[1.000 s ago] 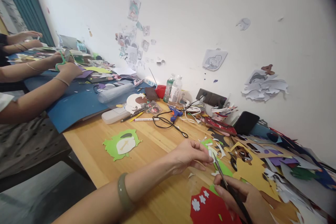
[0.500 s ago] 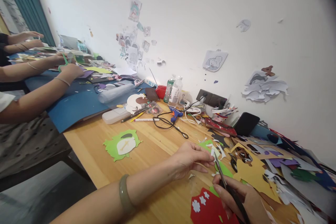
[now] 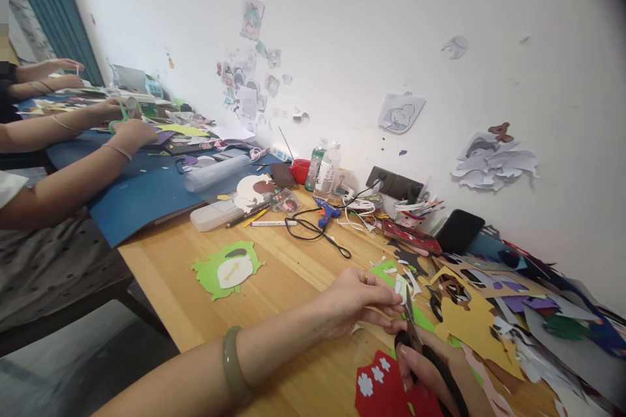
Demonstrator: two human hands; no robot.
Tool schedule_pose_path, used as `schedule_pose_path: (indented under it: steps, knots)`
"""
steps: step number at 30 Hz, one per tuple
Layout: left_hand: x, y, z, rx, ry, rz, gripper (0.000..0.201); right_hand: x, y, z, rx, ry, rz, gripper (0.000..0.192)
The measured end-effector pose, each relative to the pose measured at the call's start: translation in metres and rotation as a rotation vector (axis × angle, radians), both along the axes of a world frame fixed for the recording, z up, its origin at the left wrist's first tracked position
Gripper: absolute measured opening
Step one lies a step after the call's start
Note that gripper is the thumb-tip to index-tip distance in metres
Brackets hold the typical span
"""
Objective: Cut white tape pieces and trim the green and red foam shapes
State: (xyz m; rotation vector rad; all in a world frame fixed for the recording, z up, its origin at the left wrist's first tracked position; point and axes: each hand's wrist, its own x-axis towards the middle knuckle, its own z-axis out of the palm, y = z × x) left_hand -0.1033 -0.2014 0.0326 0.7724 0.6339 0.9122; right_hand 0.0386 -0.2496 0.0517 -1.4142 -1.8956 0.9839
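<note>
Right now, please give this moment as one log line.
left hand: pinches white paper scrap | right hand: holds scissors, cutting | red cutout below

left hand pinching, fingertips together; right hand curled shut, just beside.

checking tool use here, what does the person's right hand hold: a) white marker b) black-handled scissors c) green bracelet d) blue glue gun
b: the right hand has its fingers through the black handles of the scissors, blades pointing up toward the left hand; the blue glue gun lies untouched further back on the table.
</note>
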Motion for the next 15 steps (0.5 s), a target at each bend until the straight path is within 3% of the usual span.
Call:
schedule_pose_path:
  steps: [4, 9, 15]
  knots:
    - [0.0, 0.0, -0.002, -0.002, -0.022, -0.027, 0.022, 0.007, 0.007, -0.008, -0.021, -0.046, 0.034, 0.03]
    - [-0.001, 0.0, -0.001, 0.024, -0.014, -0.014, 0.021, 0.009, 0.01, -0.012, -0.032, -0.062, -0.038, 0.03]
    - [-0.004, 0.002, 0.0, 0.032, 0.0, -0.025, 0.022, 0.004, 0.002, -0.011, -0.1, 0.045, -0.098, 0.015]
